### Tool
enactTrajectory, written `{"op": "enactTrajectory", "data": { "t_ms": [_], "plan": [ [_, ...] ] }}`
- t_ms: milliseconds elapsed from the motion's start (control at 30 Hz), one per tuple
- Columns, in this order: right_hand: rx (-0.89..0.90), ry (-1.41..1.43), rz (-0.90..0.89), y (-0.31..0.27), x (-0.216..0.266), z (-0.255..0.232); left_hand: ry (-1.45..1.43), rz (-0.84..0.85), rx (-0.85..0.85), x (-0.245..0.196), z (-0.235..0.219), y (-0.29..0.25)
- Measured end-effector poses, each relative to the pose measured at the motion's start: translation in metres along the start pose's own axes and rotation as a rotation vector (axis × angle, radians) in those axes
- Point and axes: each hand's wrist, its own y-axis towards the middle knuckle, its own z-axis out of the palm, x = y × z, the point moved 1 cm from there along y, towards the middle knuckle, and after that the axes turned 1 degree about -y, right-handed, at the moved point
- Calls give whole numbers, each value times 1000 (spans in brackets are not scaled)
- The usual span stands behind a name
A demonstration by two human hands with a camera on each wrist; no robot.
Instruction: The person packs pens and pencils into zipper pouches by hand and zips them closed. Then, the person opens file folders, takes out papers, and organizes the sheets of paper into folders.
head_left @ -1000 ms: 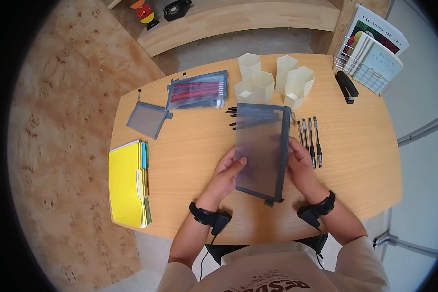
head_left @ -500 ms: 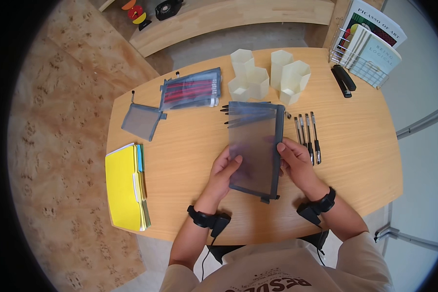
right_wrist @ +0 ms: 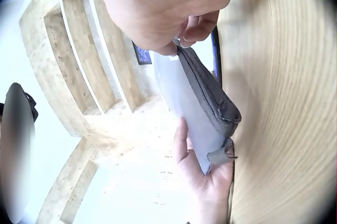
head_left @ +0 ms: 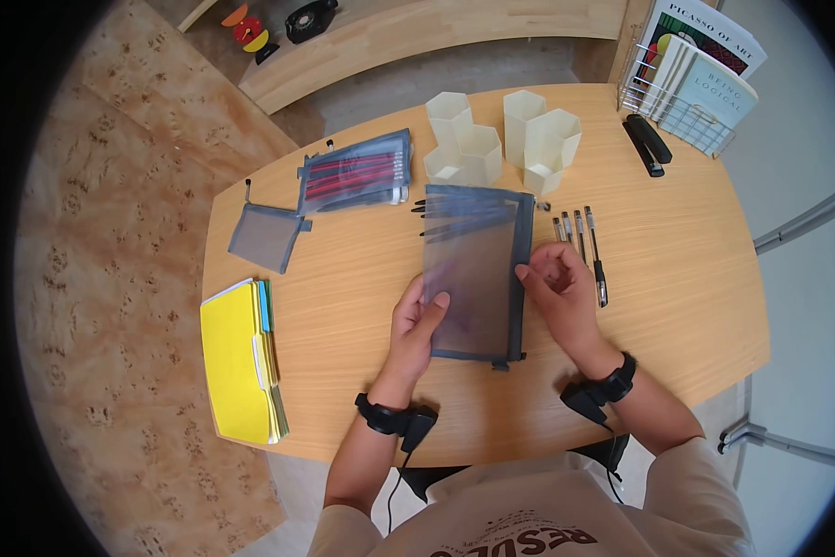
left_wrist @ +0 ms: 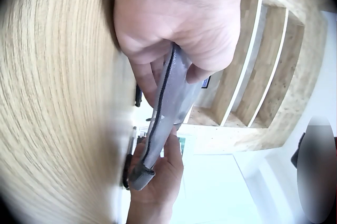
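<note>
A grey translucent zipper pouch is held up over the table's front middle, its dark zipper edge on the right. My left hand grips its left side, thumb on the front face and fingers behind. At the zipper edge, my right hand pinches with thumb and curled fingers, seen close in the right wrist view beside the zipper. Black pens poke out past the pouch's upper left, partly covered by it. Several capped pens lie just beyond the right hand.
Cream hexagonal holders stand at the back. A pouch of red pencils and a small grey pouch lie back left, yellow folders front left. A stapler and a wire rack with books are back right.
My right fingers have come out from behind the pouch and now curl at its zipper edge. The left hand keeps its grip. The head view has shifted slightly.
</note>
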Motion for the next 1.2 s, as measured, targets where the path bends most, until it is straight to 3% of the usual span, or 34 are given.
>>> {"op": "enactTrajectory", "data": {
  "t_ms": [200, 267, 333, 367, 433, 467, 533, 600, 700, 800, 867, 900, 967, 1100, 1167, 1200],
  "plan": [
    [189, 137, 111, -5, 17, 5, 58, 16, 24, 1, 1, 0],
    [425, 22, 71, -10, 19, 4, 68, 13, 36, 6, -3, -3],
    [485, 115, 88, -12, 29, 9, 48, -172, 98, 18, -13, -10],
    [543, 207, 105, -13, 32, 12, 49, -171, 97, 17, -14, -11],
    [582, 271, 170, -9, 34, 8, -104, -386, 351, 13, -11, -16],
    [619, 335, 237, -8, 35, 7, -105, -387, 353, 12, -11, -15],
    [645, 297, 228, -6, 41, 7, -295, -444, 527, 6, -12, -10],
    [670, 261, 221, -5, 53, 13, -337, -513, 526, 2, -15, -11],
    [735, 70, 176, -4, 77, 31, -462, -583, 483, 4, -16, -15],
    [799, -58, 9, 3, 81, 42, -621, -538, 491, 8, -17, -11],
    [747, -142, -223, 9, 83, 49, -698, -495, 529, 8, -19, -11],
    [751, -138, -224, 11, 87, 50, -723, -494, 517, 8, -20, -12],
    [770, -203, 130, 14, 94, 54, -742, -484, 490, 5, -21, -14],
    [897, -200, 233, 18, 89, 53, -972, -447, 485, 5, -18, -12],
    [1099, -409, 429, 17, 105, 53, -1049, -432, 506, 0, -15, -11],
    [1101, -409, 428, 17, 101, 52, -881, -555, 232, -2, -15, -13]
  ]
}}
